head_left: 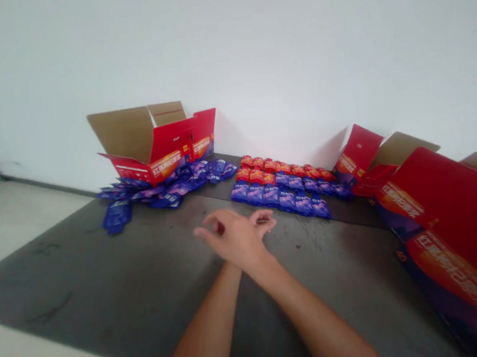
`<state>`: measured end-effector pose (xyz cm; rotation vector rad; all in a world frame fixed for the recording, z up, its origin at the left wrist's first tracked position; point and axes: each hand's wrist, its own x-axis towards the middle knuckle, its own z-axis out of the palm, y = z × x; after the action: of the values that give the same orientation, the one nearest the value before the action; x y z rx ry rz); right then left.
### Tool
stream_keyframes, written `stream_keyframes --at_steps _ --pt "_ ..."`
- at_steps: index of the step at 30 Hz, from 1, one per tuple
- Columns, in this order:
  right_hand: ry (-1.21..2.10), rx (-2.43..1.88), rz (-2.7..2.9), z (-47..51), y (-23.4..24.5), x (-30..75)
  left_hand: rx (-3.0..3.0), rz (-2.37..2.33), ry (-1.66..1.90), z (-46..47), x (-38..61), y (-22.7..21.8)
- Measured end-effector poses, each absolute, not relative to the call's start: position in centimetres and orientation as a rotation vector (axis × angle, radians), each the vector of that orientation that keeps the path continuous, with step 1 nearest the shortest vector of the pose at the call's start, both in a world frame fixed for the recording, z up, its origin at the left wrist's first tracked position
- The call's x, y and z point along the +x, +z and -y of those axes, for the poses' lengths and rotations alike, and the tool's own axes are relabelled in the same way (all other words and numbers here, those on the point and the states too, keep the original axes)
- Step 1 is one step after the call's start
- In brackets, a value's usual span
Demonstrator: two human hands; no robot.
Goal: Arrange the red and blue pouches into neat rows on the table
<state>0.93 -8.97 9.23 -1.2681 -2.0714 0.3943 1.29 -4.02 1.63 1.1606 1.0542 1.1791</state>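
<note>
My arms cross over the dark table, the right one on top. My right hand points to the left, with thumb and fingers bent but apart and nothing between them. Partly hidden behind it, my left hand points right, fingers loosely parted and holding nothing that I can see. Just beyond the left hand lie rows of blue-purple pouches, and behind them red-orange pouches. A loose pile of blue pouches is spread at the left, away from both hands.
An open red carton stands at the back left, with pouches around its base. Another open red carton is at the back right. Large red-and-purple cartons fill the right side. A white wall rises behind the table.
</note>
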Motion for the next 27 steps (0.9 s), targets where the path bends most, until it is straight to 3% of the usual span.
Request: stream_keyframes --at_steps 6,11,19,27 --pt "0.523 -1.169 2.532 5.9 7.8 -12.6 0.916 -0.749 1.166 3.3 1.0 0.6" --pt "0.364 -1.300 2.547 1.5 5.9 -18.6 0.744 -0.646 1.165 2.5 0.8 0.1" --pt "0.125 -1.014 2.624 -0.9 2.9 -23.2 0.458 -0.403 1.173 2.4 0.0 1.2" --pt "0.154 -0.908 2.721 -1.0 2.7 -22.4 0.230 -0.250 1.229 2.4 -0.1 1.4"
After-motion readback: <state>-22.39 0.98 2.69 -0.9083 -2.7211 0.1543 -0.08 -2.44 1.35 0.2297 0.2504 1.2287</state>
